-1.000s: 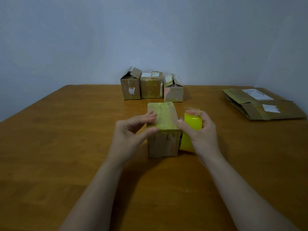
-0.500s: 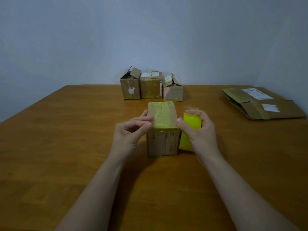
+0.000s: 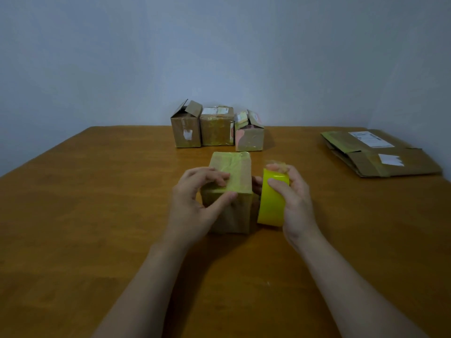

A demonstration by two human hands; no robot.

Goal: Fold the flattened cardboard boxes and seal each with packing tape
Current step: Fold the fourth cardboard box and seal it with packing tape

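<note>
Head view: pinching likely light, dentable box (image 3: pixel 235 215) by taped top edge with left hand (image 3: pixel 195 201), gripping slick tape roll (image 3: pixel 272 203) in right hand (image 3: pixel 297 206).

Box (image 3: pixel 234 167) left side hidden by left hand (image 3: pixel 190 206); tape roll (image 3: pixel 271 208) right side behind right hand (image 3: pixel 297 206). Flat cardboard (image 3: pixel 361 162) label txt illegible.

Left hand (image 3: pixel 191 206): box (image 3: pixel 235 215); right hand (image 3: pixel 296 206): tape (image 3: pixel 271 209)
</note>
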